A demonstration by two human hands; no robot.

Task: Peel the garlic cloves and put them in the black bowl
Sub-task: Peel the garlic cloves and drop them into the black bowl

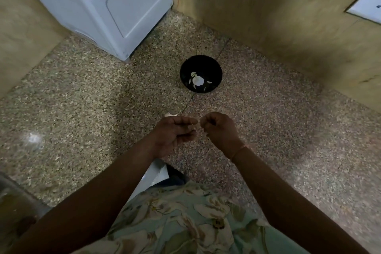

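Observation:
The black bowl stands on the speckled floor ahead of me, with a white garlic bulb piece and several pale cloves inside. My left hand is held palm up below the bowl. Its thumb and fingertips pinch a small garlic clove, of which only a thin pale sliver shows. My right hand sits just to the right with its fingers curled and knuckles up. It pinches the garlic skin at that same spot. The two hands nearly touch.
A scrap of white peel lies on the floor just beyond my left hand. A white appliance stands at the back left. Tan walls close the corner behind and to the right of the bowl.

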